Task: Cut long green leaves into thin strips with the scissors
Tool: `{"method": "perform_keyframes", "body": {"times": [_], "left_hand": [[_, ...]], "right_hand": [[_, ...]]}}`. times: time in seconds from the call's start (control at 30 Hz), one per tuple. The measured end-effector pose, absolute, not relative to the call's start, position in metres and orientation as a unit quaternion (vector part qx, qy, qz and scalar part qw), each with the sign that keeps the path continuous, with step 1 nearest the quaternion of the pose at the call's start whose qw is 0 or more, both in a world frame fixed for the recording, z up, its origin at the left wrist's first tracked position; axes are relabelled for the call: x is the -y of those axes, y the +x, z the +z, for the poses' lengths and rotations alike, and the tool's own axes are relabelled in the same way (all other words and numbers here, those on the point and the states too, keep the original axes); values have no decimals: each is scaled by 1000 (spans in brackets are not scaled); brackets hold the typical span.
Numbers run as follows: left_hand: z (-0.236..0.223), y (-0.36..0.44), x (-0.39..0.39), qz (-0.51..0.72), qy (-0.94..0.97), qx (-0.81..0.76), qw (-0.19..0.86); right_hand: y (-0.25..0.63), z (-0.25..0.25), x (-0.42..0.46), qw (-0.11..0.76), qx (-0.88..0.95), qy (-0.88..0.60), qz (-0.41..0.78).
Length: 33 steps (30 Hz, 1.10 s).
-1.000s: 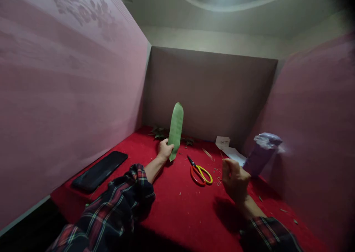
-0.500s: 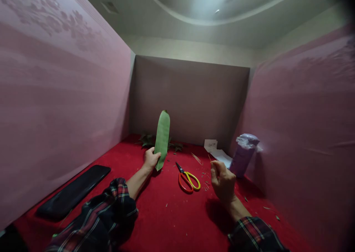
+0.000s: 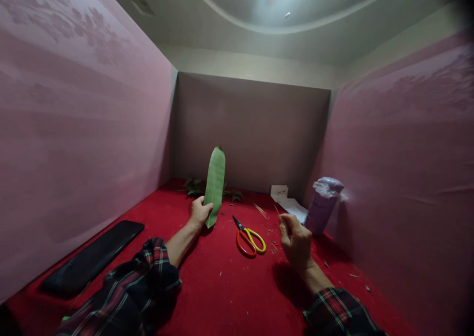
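Note:
My left hand (image 3: 200,211) is closed around the lower end of a long green leaf (image 3: 215,180) and holds it upright above the red table cloth (image 3: 237,286). My right hand (image 3: 295,241) is raised to the right of it, fingers pinched on a thin wooden stick (image 3: 277,210) that pokes up from the fingertips. Red and yellow scissors (image 3: 249,237) lie shut on the cloth between my two hands.
A black phone (image 3: 91,258) lies flat at the left by the pink wall. Dark leaves (image 3: 196,187) are heaped at the back wall. White papers (image 3: 287,202) and a purple wrapped cylinder (image 3: 322,205) stand at the back right. Loose sticks and small scraps (image 3: 266,217) dot the cloth.
The view has swung to the right, so everything sits further left in the picture. Both hands keep their grips and their poses relative to the table.

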State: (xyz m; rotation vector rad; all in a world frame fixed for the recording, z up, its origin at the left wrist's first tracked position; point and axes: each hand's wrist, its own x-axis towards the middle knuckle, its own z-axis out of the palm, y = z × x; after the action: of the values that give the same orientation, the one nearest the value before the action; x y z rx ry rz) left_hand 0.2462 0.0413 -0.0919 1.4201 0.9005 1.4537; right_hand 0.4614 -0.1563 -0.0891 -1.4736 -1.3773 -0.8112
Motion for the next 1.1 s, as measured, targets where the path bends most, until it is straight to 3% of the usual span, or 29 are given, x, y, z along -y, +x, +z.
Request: {"method": "perform_keyframes", "body": {"times": [1.1], "left_hand": [[-91, 247, -39, 578, 571, -353, 463]], "right_hand": [[460, -90, 156, 479, 577, -593, -292]]}}
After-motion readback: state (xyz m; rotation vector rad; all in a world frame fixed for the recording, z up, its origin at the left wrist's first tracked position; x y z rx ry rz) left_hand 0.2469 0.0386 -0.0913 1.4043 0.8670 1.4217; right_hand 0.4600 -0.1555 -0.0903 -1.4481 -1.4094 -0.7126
